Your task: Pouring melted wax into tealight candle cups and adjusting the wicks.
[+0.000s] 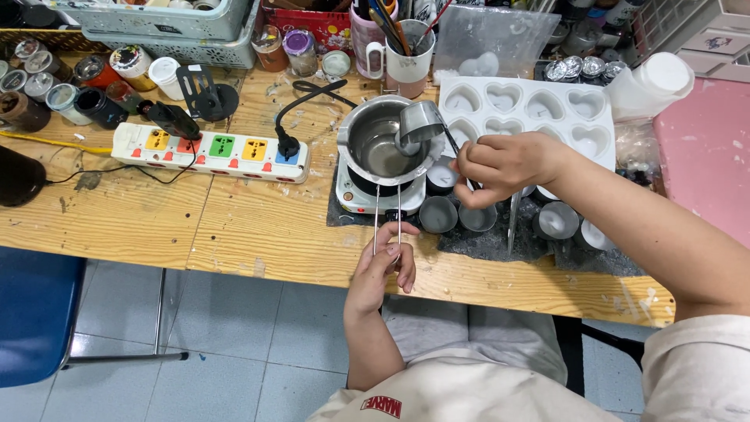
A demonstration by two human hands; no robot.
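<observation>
A small steel pot (380,148) sits on a white electric hot plate (367,195) on the wooden table (234,227). My left hand (383,270) grips the end of the pot's two-wire handle (387,215) at the table's front edge. My right hand (500,166) holds the thin handle of a small metal ladle (419,121), whose cup tilts over the pot's right rim. A white heart-shaped mould (523,109) lies just behind my right hand. Small round metal tins (437,213) stand under and around that hand.
A white power strip (211,151) with coloured sockets lies left of the hot plate, a black plug in it. Paint jars (62,86) crowd the back left. Mugs with brushes (398,47) stand behind the pot. A pink surface (703,148) is at right, a blue chair (35,312) at lower left.
</observation>
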